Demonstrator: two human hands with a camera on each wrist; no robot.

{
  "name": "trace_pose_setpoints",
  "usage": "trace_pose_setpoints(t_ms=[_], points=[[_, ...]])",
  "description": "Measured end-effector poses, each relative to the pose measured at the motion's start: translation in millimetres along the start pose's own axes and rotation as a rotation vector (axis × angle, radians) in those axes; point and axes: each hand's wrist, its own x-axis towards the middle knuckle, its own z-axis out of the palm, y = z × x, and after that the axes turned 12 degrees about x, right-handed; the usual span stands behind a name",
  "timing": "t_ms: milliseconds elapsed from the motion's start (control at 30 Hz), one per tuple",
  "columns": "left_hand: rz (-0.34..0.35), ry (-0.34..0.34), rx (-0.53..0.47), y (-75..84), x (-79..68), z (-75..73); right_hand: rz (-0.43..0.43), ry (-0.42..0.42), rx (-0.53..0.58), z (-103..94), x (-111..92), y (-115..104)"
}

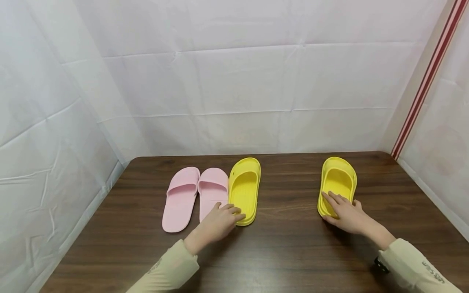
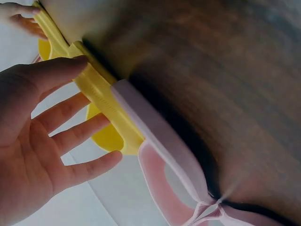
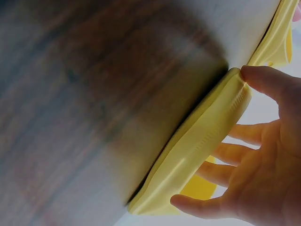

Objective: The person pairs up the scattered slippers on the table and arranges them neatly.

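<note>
Two yellow clogs lie apart on a brown table, toes toward the back. Over the heel of the left yellow clog (image 1: 246, 189) is my left hand (image 1: 218, 221), fingers spread and fairly straight. In the left wrist view its thumb (image 2: 56, 73) lies at the clog's heel edge. My right hand (image 1: 348, 215) reaches over the heel of the right yellow clog (image 1: 338, 177). The right wrist view has that thumb (image 3: 268, 80) touching the heel end, the other fingers spread along the side. Neither hand visibly curls round its clog.
A pair of pink slide slippers, the outer one (image 1: 180, 203) and the inner one (image 1: 214, 185), lies left of the left clog; the inner one is partly hidden by my left hand. The wooden table (image 1: 289, 240) ends at white sheeting (image 1: 242, 81) behind and at both sides.
</note>
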Motion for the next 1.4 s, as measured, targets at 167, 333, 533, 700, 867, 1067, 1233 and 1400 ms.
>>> trace_pose_setpoints(t_ms=[167,333,533,700,867,1067,1233,1400], points=[[0.006,-0.033,-0.03,-2.0,-0.4,-2.4,0.011,-0.002,0.004,-2.8,0.0,-1.4],[0.011,-0.053,-0.041,-3.5,-3.4,-0.9,0.014,-0.005,-0.001,-2.9,-0.3,-1.9],[0.016,-0.036,-0.056,-4.9,-6.6,0.6,0.01,0.004,-0.015,-1.8,-0.9,-1.5],[0.013,-0.029,-0.042,-4.6,-6.6,0.5,0.0,0.016,-0.014,-1.8,-2.5,-2.0],[0.015,-0.021,-0.016,-2.9,-5.2,0.6,-0.016,0.021,-0.019,-0.8,-5.2,-1.5],[0.006,-0.031,-0.028,-1.7,-6.5,-0.3,-0.044,0.005,-0.037,0.4,-8.8,-1.1],[-0.002,-0.024,-0.033,0.0,-6.7,-0.4,-0.072,0.004,-0.039,1.2,-11.1,-2.7],[0.005,0.005,-0.029,2.5,-6.3,-0.5,-0.078,0.0,-0.029,2.0,-12.5,-6.9]])
